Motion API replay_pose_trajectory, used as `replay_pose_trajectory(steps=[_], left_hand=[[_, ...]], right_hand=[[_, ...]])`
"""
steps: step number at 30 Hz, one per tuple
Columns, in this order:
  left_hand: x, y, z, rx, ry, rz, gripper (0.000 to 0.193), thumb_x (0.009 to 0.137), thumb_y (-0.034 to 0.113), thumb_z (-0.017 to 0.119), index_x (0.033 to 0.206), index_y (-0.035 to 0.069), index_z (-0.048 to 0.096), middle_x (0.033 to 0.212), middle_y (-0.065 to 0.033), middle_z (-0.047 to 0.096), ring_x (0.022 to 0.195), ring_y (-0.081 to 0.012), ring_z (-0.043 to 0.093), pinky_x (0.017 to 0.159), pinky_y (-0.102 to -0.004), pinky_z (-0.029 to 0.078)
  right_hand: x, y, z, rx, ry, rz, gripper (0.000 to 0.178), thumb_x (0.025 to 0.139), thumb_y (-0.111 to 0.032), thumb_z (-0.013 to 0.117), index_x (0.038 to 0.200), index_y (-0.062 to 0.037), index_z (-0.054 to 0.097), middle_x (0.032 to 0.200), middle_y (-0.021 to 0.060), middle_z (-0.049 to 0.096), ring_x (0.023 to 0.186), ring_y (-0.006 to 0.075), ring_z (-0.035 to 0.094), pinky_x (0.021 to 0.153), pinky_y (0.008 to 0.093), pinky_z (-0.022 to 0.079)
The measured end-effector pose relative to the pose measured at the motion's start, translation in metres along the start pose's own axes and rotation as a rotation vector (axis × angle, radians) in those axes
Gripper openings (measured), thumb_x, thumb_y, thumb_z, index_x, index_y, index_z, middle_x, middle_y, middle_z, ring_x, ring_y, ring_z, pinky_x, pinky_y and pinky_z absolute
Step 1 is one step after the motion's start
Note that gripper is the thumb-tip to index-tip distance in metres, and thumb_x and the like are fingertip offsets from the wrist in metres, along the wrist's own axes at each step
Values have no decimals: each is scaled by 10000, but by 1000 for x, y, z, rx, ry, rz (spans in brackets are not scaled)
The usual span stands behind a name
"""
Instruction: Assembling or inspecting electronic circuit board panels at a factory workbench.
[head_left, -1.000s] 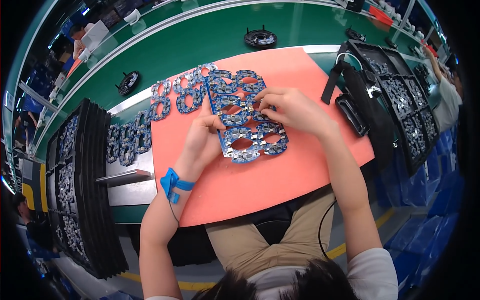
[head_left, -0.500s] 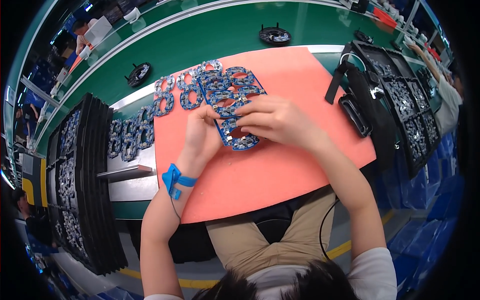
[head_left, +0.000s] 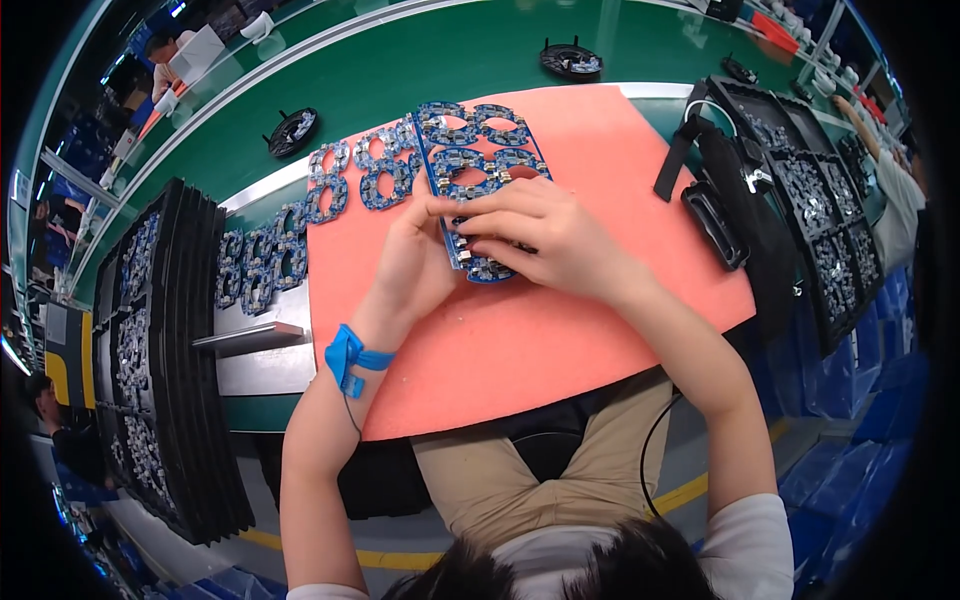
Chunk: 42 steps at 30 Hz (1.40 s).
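Observation:
A blue panel of joined ring-shaped circuit boards (head_left: 478, 158) is between my hands, held over the pink mat (head_left: 500, 350). My left hand (head_left: 412, 260) grips its left edge near the lower end, with the thumb up against the boards. My right hand (head_left: 555, 235) reaches over the lower right part, its bent fingers closed on the boards there and covering some of the rings. Left of the panel, several separate figure-eight circuit boards (head_left: 383, 187) lie on the mat. A blue wrist strap (head_left: 352, 360) with a thin cord is round my left wrist.
More boards (head_left: 262, 270) lie on a metal plate at left, near a metal bar (head_left: 248, 337). Black tray stacks (head_left: 185, 360) stand left; a filled black tray (head_left: 800, 190) is right, behind a black bag-like item (head_left: 720, 220). Black round housings (head_left: 571, 62) sit on the green belt.
The panel has moved slightly away from me and to the right. My right fingers have shifted left, closer to my left thumb. Housings on the green belt have moved right.

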<state>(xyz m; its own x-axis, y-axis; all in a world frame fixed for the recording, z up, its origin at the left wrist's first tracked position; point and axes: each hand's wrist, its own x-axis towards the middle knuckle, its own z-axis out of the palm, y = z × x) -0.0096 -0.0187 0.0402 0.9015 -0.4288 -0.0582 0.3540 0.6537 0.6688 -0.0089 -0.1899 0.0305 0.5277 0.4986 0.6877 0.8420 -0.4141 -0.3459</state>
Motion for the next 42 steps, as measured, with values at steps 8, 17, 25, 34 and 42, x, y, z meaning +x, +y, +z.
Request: replay_pose_trajectory(steps=[8,17,25,34,42], left_hand=[[1,-4,2,-32,-55,-24,369,989,238,277,1353,179,282,1185,-98,502,989,-210,561,826,-360,491],[4,-5,-10,-104,-94,-29,465,946,110,275,1395,223,228,1163,-104,512,982,-213,551,812,-384,490],[2,-2,2,-37,-46,-22,510,935,90,264,1412,237,159,1116,-114,513,973,-239,560,839,-418,488],[3,-3,-6,-82,-147,-4,530,929,77,255,1422,242,149,1179,-118,493,1012,-224,554,839,-405,498],[3,-4,-9,-16,-59,-26,554,923,59,259,1429,249,139,1209,-116,490,1013,-213,551,808,-389,500]], right_hand=[[1,-4,8,27,46,-24,123,755,-101,651,866,-70,608,907,27,625,851,183,588,715,323,458],[1,-8,7,-66,-3,-141,137,693,-82,698,811,-62,629,906,16,649,841,187,605,738,328,485],[-2,-9,7,488,-20,317,136,731,-89,642,834,-44,565,833,38,617,704,202,619,692,318,480],[-1,5,-14,73,-178,-48,87,724,-134,664,788,-86,629,1064,21,602,1006,217,541,867,370,410],[1,-4,-11,153,-233,200,120,737,-79,650,815,-50,564,1014,49,606,928,248,574,852,370,447]])
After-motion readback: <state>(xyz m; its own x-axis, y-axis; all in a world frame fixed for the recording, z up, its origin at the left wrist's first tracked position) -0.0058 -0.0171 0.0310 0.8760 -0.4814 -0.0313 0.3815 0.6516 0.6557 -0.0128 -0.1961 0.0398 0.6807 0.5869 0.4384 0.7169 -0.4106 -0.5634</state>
